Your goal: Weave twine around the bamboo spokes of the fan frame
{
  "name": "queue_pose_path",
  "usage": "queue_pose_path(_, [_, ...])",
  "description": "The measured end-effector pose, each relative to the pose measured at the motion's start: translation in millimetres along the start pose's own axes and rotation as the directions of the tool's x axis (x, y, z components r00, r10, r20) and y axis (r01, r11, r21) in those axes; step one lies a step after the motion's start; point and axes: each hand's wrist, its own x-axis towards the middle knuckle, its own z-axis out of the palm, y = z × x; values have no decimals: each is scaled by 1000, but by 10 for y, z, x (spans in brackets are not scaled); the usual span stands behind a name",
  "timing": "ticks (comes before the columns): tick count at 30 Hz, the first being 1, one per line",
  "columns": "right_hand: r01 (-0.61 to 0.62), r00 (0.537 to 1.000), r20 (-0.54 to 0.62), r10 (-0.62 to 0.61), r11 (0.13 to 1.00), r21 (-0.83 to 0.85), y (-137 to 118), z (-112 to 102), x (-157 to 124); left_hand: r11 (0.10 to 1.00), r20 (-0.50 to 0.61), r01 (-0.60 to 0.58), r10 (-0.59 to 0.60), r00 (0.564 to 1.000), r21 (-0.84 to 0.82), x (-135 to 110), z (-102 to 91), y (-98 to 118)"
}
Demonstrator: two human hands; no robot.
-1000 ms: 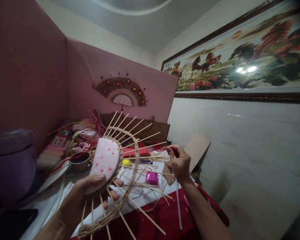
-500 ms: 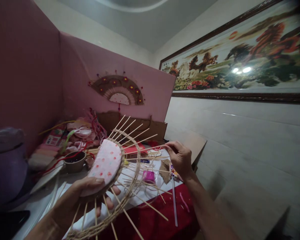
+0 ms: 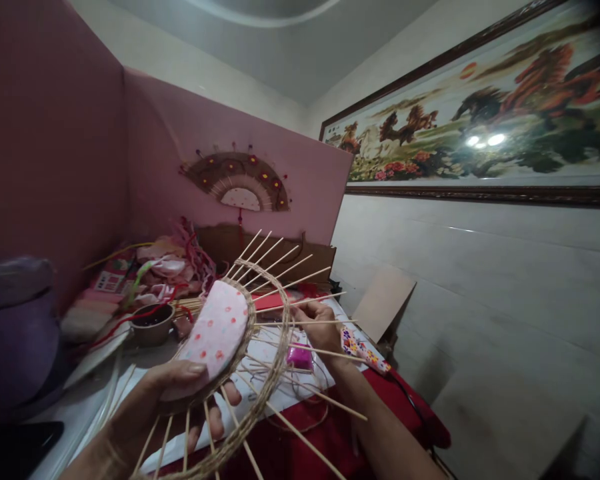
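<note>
My left hand [image 3: 180, 393] grips a half-made fan by its half-round base [image 3: 220, 320], covered in white cloth with red dots. The thumb lies on the cloth and the fingers are beneath. Thin bamboo sticks [image 3: 310, 277] radiate from the base, crossed by a curved band of jute twine [image 3: 280, 363]. At the band's outer edge, my right hand [image 3: 323, 327] reaches in behind several sticks, its thumb and fingertips closed on the twine. A loose loop of twine hangs below, over the red cloth.
A finished fan [image 3: 240, 180] hangs on the pink board. Beyond my right wrist lies a flower-patterned glue gun [image 3: 365, 350] with a black cord. A magenta packet [image 3: 300, 357], a cup [image 3: 153, 323], fabric scraps [image 3: 165, 267] and a purple bin [image 3: 17, 333] are around.
My right hand has moved left and inward, from the stick tips to the twine band. The fan has shifted slightly right. The glue gun now shows more fully.
</note>
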Motion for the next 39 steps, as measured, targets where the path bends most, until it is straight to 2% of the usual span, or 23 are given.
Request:
queue_pose_path(4, [-4, 1000, 3, 4, 1000, 25, 55, 127, 87, 1000, 38, 30, -30, 999, 4, 1, 30, 18])
queue_pose_path(8, [3, 1000, -3, -2, 998, 65, 14, 164, 110, 1000, 29, 18, -17, 999, -18, 18, 37, 20])
queue_pose_path(17, [78, 987, -148, -59, 990, 121, -157, 265, 57, 1000, 26, 19, -19, 999, 8, 33, -7, -33])
queue_pose_path(20, [89, 970, -229, -79, 995, 34, -158, 249, 31, 999, 28, 28, -29, 999, 25, 40, -4, -27])
queue_pose_path(25, [118, 944, -282, -170, 974, -191, -30, 142, -72, 996, -50, -82, 81, 995, -21, 54, -41, -42])
queue_pose_path(30, [232, 958, -121, -259, 952, -198, 48, 70, -199, 995, -13, -86, 85, 996, -49, 44, -65, -49])
queue_pose_path(32, [229, 970, -45, -239, 960, -159, 24, 68, -220, 994, -5, -88, 88, 996, -57, 38, -64, -45])
queue_pose_path(34, [153, 988, 32, -152, 986, -58, -25, 72, -228, 994, 13, -71, 73, 997, -84, 41, -70, -48])
queue_pose_path(36, [14, 993, 113, -26, 994, 108, -86, 75, -234, 992, 28, -40, 43, 999, -116, 50, -78, -57])
queue_pose_path(39, [-142, 973, 217, 78, 943, 302, -153, 71, -256, 993, 7, -24, 25, 1000, -118, 54, -71, -61])
